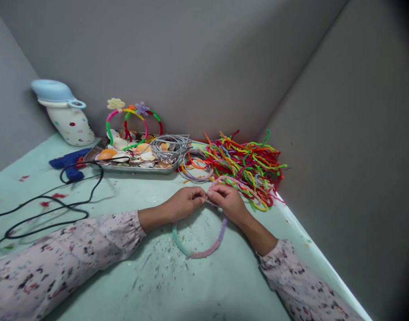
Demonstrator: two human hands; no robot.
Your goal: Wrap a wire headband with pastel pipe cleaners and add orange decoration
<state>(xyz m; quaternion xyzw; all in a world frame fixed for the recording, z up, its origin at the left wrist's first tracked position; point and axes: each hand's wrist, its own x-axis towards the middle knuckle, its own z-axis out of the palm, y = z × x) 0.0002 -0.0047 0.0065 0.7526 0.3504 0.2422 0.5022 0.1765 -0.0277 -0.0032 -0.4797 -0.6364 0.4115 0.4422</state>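
Head view: pastel ring curves toward body from grip; left hand, right hand pinched tightly on far side.

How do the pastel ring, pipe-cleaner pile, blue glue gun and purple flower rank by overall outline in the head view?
1. Pipe-cleaner pile
2. Pastel ring, nearer the camera
3. Blue glue gun
4. Purple flower

Hands pinch far side of fuzzy pastel ring; metal tray, pipe-cleaner heap beyond.
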